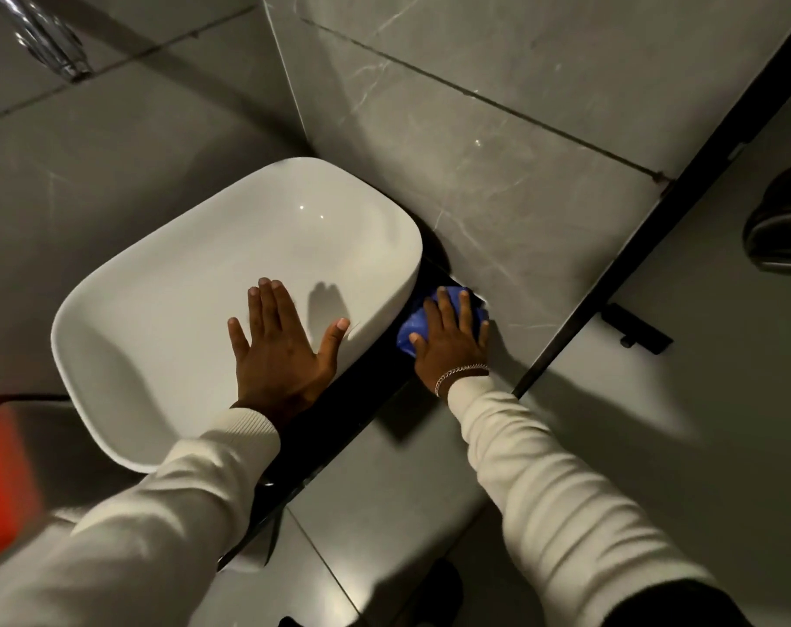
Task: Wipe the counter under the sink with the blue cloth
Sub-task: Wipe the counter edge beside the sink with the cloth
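Right hand (pixel 450 341) fingers spread, pressing blue cloth (pixel 414 330) at sink's (pixel 167 310) 3 o'clock; left hand (pixel 278 350) flat, empty. Risk: cloth jams under the rim.

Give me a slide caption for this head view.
Right hand presses blue cloth onto dark counter; left hand flat on white sink.

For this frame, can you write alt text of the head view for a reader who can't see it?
The right hand presses a blue cloth onto the dark counter beside a white sink. The left hand lies flat, fingers spread, on the sink. A faucet shows top left.
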Tool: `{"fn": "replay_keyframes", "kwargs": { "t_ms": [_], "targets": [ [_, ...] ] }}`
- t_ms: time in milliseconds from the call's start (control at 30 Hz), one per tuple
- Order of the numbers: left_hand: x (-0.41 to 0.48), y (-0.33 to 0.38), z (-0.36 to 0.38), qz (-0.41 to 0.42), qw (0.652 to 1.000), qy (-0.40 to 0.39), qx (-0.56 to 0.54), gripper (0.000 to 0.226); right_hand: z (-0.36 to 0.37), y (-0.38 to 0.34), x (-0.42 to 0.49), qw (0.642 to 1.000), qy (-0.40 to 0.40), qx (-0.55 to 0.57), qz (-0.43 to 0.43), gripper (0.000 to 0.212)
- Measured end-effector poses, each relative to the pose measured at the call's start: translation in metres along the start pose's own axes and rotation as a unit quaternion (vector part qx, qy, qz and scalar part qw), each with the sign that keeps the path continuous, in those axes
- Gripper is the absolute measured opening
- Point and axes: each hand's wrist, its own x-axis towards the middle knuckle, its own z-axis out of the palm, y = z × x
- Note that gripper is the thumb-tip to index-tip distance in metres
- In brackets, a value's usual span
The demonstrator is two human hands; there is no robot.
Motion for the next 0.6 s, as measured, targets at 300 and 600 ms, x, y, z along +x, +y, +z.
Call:
{"fn": "replay_keyframes", "kwargs": {
  "t_ms": [300,600],
  "targets": [
    [0.001,0.003,-0.003,0.026,0.999,0.024,0.020,0.097,0.004,-0.020,-0.014,0.999,-0.019,-0.032,-0.035,0.058],
    [-0.001,0.008,-0.008,0.015,0.999,0.031,0.006,0.092,-0.018,-0.013,0.015,0.990,-0.058,-0.121,0.035,0.063]
  ]
}}
